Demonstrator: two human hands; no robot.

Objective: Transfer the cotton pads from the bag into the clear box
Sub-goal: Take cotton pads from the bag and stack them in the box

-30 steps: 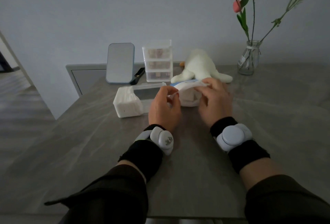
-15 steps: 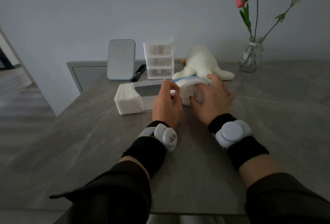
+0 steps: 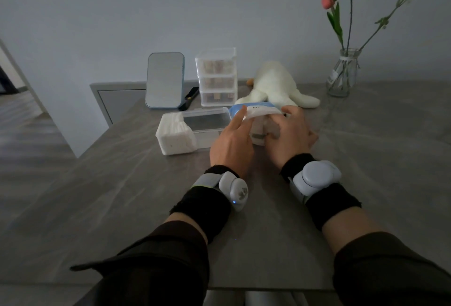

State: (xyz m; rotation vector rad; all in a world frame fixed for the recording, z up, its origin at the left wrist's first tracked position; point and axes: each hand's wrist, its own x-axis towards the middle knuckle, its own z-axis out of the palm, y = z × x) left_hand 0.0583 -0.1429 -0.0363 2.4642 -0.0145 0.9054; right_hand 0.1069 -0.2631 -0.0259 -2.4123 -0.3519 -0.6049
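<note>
Both reach forward: left grip (image 3: 231,144) pinches the bag (image 3: 261,110), right grip (image 3: 290,138) curls round it

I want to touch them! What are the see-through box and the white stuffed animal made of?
The clear box looks like hard, glossy plastic: see-through walls with shiny edges. The stuffed animal looks like soft, matte plush fabric, probably: fuzzy, rounded, floppy limbs.

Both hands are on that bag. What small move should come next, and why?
Probably draw a few pads out with the right hand: its fingers seem tucked into the mouth of the bag, the left hand holds the flap up, and the box sits just left of it.
</note>
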